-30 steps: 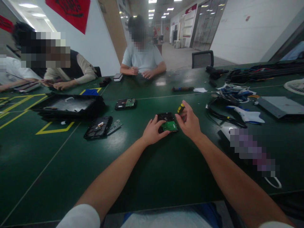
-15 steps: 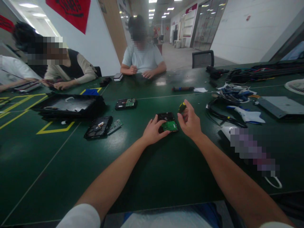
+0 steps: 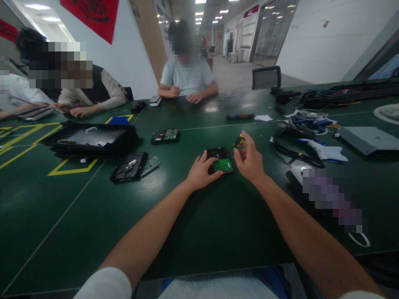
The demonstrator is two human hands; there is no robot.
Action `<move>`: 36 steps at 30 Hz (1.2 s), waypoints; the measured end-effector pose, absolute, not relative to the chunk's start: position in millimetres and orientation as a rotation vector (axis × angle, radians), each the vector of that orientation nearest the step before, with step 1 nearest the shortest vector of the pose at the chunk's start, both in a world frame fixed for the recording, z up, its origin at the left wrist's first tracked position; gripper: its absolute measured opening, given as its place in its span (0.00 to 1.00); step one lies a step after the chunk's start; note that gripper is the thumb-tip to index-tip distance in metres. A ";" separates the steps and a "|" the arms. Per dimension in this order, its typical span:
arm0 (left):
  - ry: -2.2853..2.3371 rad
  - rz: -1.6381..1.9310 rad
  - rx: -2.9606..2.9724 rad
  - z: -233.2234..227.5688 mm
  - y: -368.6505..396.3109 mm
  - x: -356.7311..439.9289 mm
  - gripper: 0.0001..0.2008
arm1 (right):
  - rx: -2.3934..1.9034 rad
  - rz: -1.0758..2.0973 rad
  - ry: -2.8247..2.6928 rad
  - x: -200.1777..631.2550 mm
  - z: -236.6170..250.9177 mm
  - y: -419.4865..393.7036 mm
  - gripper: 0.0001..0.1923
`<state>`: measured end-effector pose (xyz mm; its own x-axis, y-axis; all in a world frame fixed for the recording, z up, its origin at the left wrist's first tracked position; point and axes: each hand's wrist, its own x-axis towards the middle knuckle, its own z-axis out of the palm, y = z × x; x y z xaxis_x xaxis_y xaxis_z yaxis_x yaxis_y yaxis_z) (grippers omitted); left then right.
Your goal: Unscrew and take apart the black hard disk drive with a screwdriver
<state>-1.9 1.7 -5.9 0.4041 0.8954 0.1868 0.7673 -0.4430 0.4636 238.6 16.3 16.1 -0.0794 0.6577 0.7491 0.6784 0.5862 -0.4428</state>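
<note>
A black hard drive (image 3: pixel 218 153) with a green circuit board (image 3: pixel 222 165) facing up lies on the dark green table (image 3: pixel 199 216) in front of me. My left hand (image 3: pixel 201 172) rests on the drive's left side and holds it down. Just right of the drive, my right hand (image 3: pixel 249 160) grips a screwdriver with a yellow and black handle (image 3: pixel 239 141). The screwdriver's tip is hidden behind my fingers.
Another drive (image 3: pixel 165 136) and an opened drive (image 3: pixel 129 166) with a loose board lie to the left, beside a black tray (image 3: pixel 89 137). Cables (image 3: pixel 307 122), a grey box (image 3: pixel 368 139) and white parts crowd the right. Other people sit at the far side.
My right hand turned slightly around the screwdriver handle, which shifted a little. My left hand and the drive stayed still.
</note>
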 end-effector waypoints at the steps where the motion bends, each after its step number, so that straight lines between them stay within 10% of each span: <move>1: 1.450 0.594 2.361 -5.9 1.7 -1.7 0.35 | -1.098 -0.025 -1.772 238.7 15.7 16.7 0.35; 36: 1.449 0.605 2.372 -6.1 1.7 -1.1 0.34 | -1.118 -0.054 -1.739 239.3 11.2 18.3 0.34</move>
